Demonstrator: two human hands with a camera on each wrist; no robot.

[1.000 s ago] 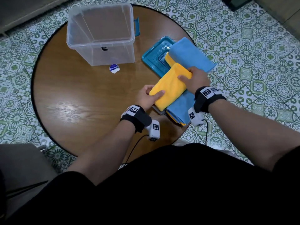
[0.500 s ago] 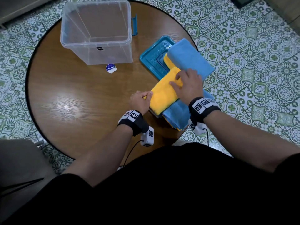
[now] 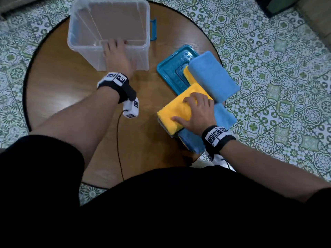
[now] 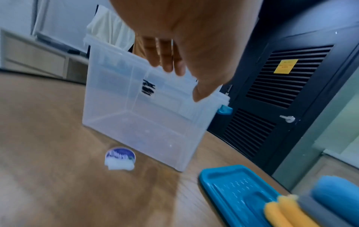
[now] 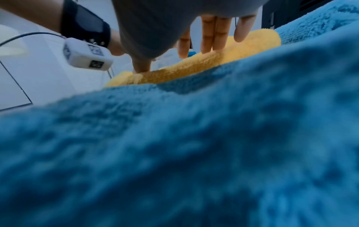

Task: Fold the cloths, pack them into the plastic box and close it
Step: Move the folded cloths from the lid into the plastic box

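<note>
Plastic box (image 3: 109,33): clear and empty, standing open at the far left of the round table (image 3: 59,97); it looks light and rigid, likely to slide if pushed, so the near rim is the place to steady it.
Left hand (image 3: 117,56): fingers reach to the near rim of the box; the wrist view shows them loosely extended and holding nothing, though blur hides whether they touch.
Round sticker (image 4: 120,155): lies on the table just in front of the box, harmless.
Lid (image 3: 174,68): teal, flat on the table right of the box, its right part covered by cloths, which must come off before closing.
Yellow cloth (image 3: 180,106): folded, soft and light, apt to spring open; best taken from both sides.
Right hand (image 3: 198,113): spread flat, pressing on the yellow cloth.
Blue cloths (image 3: 213,76): 1 folded on the lid, more under the yellow cloth at the table edge.
</note>
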